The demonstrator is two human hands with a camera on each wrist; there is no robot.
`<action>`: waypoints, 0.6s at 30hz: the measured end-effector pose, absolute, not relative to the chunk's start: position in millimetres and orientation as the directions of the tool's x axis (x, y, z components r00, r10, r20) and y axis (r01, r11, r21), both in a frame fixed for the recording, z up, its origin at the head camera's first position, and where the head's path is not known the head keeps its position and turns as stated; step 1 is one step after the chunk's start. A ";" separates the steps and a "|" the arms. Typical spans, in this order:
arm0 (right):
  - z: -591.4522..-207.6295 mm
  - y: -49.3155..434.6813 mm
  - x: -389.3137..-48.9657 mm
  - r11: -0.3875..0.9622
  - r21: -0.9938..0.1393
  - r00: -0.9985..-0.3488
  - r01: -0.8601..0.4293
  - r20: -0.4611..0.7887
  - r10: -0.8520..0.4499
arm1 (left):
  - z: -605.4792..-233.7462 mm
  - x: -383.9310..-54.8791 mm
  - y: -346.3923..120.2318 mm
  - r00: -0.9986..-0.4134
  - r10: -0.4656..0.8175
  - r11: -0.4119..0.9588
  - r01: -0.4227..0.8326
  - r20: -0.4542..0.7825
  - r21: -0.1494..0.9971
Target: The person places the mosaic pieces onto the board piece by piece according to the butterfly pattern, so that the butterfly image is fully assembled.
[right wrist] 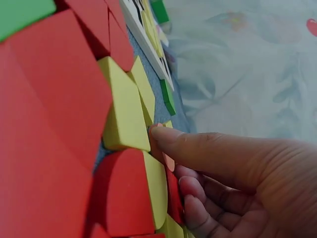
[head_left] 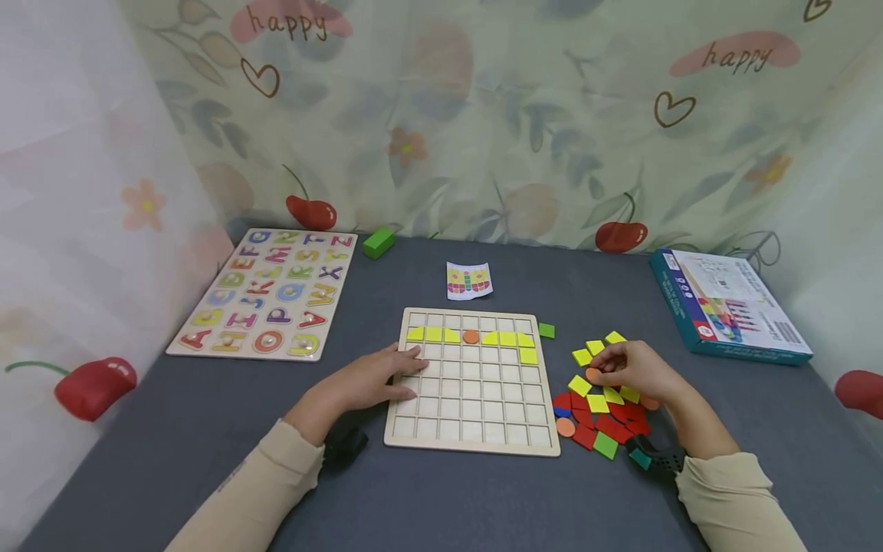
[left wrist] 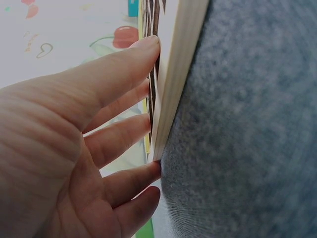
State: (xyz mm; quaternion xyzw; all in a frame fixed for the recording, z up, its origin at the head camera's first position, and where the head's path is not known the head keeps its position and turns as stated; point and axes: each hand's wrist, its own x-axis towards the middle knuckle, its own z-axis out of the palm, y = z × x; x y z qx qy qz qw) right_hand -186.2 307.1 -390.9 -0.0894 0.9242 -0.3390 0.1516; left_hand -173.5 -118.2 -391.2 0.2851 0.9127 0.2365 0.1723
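Right of the grid board [head_left: 476, 446], beside the yellow squares [head_left: 579, 386], an orange disc [head_left: 592, 375] is pinched in the narrow grip of the right hand [head_left: 638, 368], whose fingers point left toward the board. Being round, the disc has no long axis; it is thin and plain, one flat face turned up. I cannot tell whether it is clear of the pile. Nearer the person lie red pieces [head_left: 621, 429] and a green square [head_left: 605, 445].

The board is pale wood, close to square, its side edges running away from the person. Its second row from the far edge carries yellow pieces, three either side of a second orange disc [head_left: 471, 336]; another yellow square sits below the right end. The left hand [head_left: 366, 379] touches the board's left edge, its grip wide, thumb apart from the fingers.

Beyond, on the dark grey desk [head_left: 448, 498], are a small picture card [head_left: 469, 281], a letter board [head_left: 270, 301] at left and a box [head_left: 734, 307] at right.
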 end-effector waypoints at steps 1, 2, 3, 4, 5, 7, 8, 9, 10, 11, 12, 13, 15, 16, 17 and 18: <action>-390.7 306.7 -186.1 0.758 -0.650 -0.938 -0.066 -0.219 -0.269 | -390.8 -173.4 -118.3 -0.778 0.602 0.725 0.440 -0.180 0.530; -390.4 306.2 -186.2 0.761 -0.645 -0.938 -0.068 -0.218 -0.269 | -390.7 -173.4 -118.4 -0.778 0.603 0.725 0.439 -0.180 0.530; -390.1 306.0 -186.6 0.765 -0.640 -0.937 -0.077 -0.216 -0.275 | -390.4 -173.4 -118.5 -0.778 0.602 0.726 0.439 -0.181 0.529; -390.1 305.9 -187.0 0.768 -0.635 -0.937 -0.076 -0.219 -0.273 | -390.3 -173.5 -118.6 -0.778 0.601 0.727 0.438 -0.183 0.528; -389.9 305.8 -187.5 0.771 -0.632 -0.935 -0.076 -0.222 -0.275 | -390.1 -173.6 -118.7 -0.778 0.601 0.728 0.438 -0.184 0.527; -389.2 305.5 -188.9 0.774 -0.627 -0.931 -0.083 -0.229 -0.286 | -390.1 -173.8 -119.0 -0.779 0.598 0.730 0.433 -0.188 0.528; -388.6 305.2 -189.7 0.773 -0.627 -0.927 -0.090 -0.231 -0.296 | -390.2 -173.8 -119.2 -0.781 0.595 0.733 0.431 -0.190 0.526; -387.7 304.7 -190.4 0.771 -0.629 -0.922 -0.099 -0.233 -0.309 | -390.4 -173.7 -119.5 -0.782 0.594 0.734 0.429 -0.191 0.526; -386.5 304.2 -191.1 0.767 -0.633 -0.917 -0.105 -0.237 -0.321 | -390.7 -173.7 -119.6 -0.782 0.594 0.734 0.430 -0.190 0.526; -385.3 303.9 -191.7 0.762 -0.637 -0.911 -0.115 -0.238 -0.337 | -391.1 -173.6 -119.8 -0.782 0.594 0.734 0.430 -0.190 0.525; -384.1 303.5 -192.2 0.756 -0.644 -0.906 -0.119 -0.242 -0.348 | -391.4 -173.5 -119.8 -0.781 0.595 0.734 0.431 -0.190 0.525; -382.8 303.3 -192.7 0.748 -0.651 -0.900 -0.127 -0.243 -0.363 | -391.7 -173.5 -119.8 -0.780 0.596 0.732 0.432 -0.189 0.526; -380.0 302.6 -194.3 0.732 -0.663 -0.885 -0.157 -0.235 -0.403 | -392.7 -173.7 -119.4 -0.780 0.598 0.731 0.434 -0.187 0.526; -378.2 301.3 -195.4 0.725 -0.667 -0.880 -0.168 -0.231 -0.416 | -392.7 -173.7 -119.4 -0.779 0.599 0.730 0.436 -0.186 0.527; -376.7 299.0 -196.8 0.719 -0.673 -0.878 -0.174 -0.224 -0.423 | -392.8 -173.8 -119.4 -0.778 0.601 0.728 0.437 -0.184 0.528; -375.7 296.1 -199.0 0.715 -0.676 -0.878 -0.178 -0.219 -0.425 | -392.6 -173.8 -119.3 -0.778 0.601 0.727 0.436 -0.184 0.530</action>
